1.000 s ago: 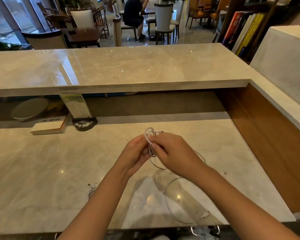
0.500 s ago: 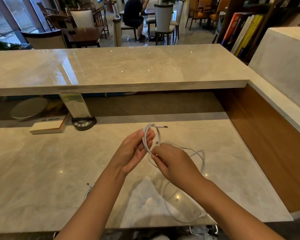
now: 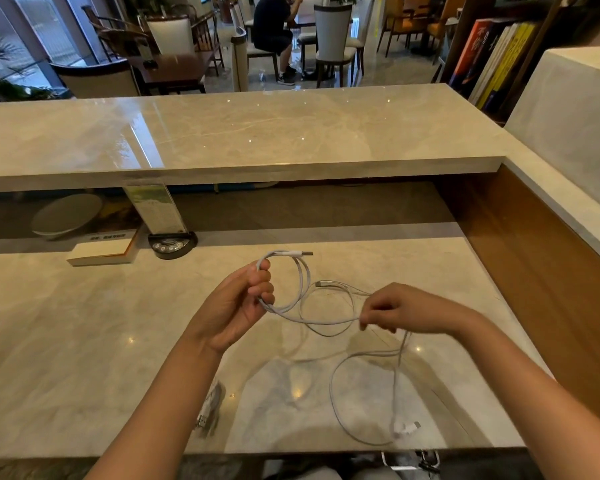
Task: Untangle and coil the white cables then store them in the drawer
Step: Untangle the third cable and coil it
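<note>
My left hand [image 3: 238,306] pinches a small coil of a white cable [image 3: 300,282] above the marble desk; a USB plug sticks out to the right at the coil's top. My right hand [image 3: 400,308] is closed on the same cable's strand a short way to the right. From there the cable drops in a wide loose loop [image 3: 357,407] onto the desk and ends in a plug near the front edge. A thinner white cable [image 3: 333,284] lies looped on the desk between my hands. Another coiled cable [image 3: 210,408] lies beside my left forearm. No drawer is visible.
A raised marble counter [image 3: 243,133] runs across the back, and a wooden side panel [image 3: 541,271] closes the right. A white box [image 3: 101,252], a round black device [image 3: 172,245] and a leaflet stand sit at the back left. A person sits at a table beyond.
My hands have drawn apart: the right hand slid right along the cable and the left now holds a wider coil. The loose loop on the desk has shifted.
</note>
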Demonstrator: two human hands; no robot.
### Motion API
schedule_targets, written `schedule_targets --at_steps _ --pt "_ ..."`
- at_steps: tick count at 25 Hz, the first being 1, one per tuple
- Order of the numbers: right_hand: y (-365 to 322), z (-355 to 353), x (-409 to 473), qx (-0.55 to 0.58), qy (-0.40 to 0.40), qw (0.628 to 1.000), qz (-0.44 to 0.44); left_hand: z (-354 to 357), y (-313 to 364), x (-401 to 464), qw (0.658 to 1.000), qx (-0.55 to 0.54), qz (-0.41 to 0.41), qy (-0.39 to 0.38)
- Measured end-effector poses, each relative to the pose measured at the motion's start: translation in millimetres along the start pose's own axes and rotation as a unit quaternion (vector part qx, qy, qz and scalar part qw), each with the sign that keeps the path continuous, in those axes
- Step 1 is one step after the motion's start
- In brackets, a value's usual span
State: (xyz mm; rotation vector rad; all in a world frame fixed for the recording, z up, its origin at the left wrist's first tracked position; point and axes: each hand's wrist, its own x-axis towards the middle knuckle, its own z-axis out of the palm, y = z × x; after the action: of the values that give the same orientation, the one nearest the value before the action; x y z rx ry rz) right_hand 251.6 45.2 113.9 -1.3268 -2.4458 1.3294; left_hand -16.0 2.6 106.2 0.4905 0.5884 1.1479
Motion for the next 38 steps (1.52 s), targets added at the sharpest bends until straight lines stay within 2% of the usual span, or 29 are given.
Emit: schedule_targets --at_steps 3,6,8,11,14,19,21,24,28,32,35,36,38 --pt "10 -33 1 -0.034 0.007 0.997 0.067 2 -1 -4 0.997 0.055 -0.026 -0.039" --pt "-1 -50 21 -0.127 0.080 0.980 0.130 13 -8 -5 0.990 0.110 -0.061 -0.063" --pt "-21 -49 34 -0.194 0.129 0.963 0.139 20 -16 -3 0.983 0.159 -0.077 -0.046" --pt "-59 -36 38 -0.170 0.208 0.960 0.075 26 -32 5 0.973 0.213 -0.071 0.043" --pt "-87 -14 29 -0.135 0.207 0.969 -0.013 25 -38 9 0.968 0.201 -0.009 0.150" --pt "-77 39 22 -0.237 0.215 0.938 -0.133 23 -38 10 0.975 0.169 0.011 0.141" --pt "-67 52 21 -0.279 0.213 0.923 -0.159 20 -37 9 0.984 0.117 0.012 0.133" --pt "-56 58 18 -0.280 0.243 0.905 -0.211 18 -37 6 0.990 0.015 0.023 0.136" --pt "-44 62 16 -0.237 0.302 0.889 -0.249 20 -37 6 0.987 -0.046 0.038 0.148" --pt "-8 66 10 -0.279 0.322 0.875 -0.229 17 -24 4 0.981 -0.115 0.067 0.140" --pt "15 52 2 -0.310 0.323 0.887 -0.111 12 -21 -2 0.985 -0.106 0.062 0.120" --pt "18 48 0 -0.263 0.313 0.911 -0.048 9 -23 -2 0.987 -0.108 0.057 0.104" --pt "21 39 -2 -0.027 0.303 0.951 0.054 3 -29 -1 0.989 -0.118 0.041 0.076"
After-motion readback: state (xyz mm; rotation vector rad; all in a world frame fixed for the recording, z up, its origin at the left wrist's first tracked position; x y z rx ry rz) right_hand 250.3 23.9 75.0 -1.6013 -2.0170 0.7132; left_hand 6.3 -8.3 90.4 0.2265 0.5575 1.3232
